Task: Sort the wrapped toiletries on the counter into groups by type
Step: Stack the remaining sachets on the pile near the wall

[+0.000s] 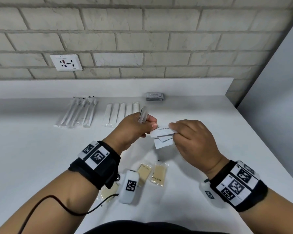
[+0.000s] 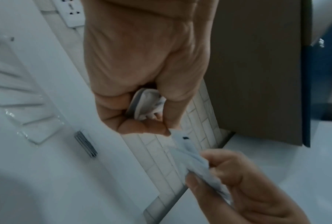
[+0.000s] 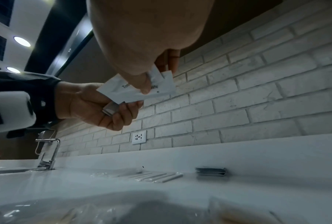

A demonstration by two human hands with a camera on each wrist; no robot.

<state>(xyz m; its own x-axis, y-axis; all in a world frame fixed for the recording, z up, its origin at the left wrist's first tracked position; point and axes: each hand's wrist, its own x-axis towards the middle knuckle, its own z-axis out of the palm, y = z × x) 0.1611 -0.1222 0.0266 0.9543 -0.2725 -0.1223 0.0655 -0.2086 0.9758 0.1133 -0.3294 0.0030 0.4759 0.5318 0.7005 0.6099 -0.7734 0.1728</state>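
Observation:
Above the middle of the white counter [image 1: 41, 149], my left hand [image 1: 135, 127] grips a small stack of white toothpaste sachets [image 1: 143, 115], held upright in its curled fingers [image 3: 111, 116]. My right hand [image 1: 191, 137] pinches a fan of several more toothpaste sachets [image 1: 163, 135], whose top one touches my left thumb [image 1: 153, 125]. The same fan shows in the right wrist view as sachets [image 3: 134, 91] under my right thumb. Wrapped toothbrushes [image 1: 78, 112] and wrapped white combs [image 1: 120, 112] lie in rows at the back. A stack of grey shampoo sachets [image 1: 155, 96] sits behind them.
Yellowish sachets [image 1: 159, 173] lie near the front edge between my wrists, some partly under my left wrist camera. A wall socket [image 1: 66, 62] sits in the brick backsplash. A tap [image 3: 48, 153] and sink are to the left. The counter ends at the right wall.

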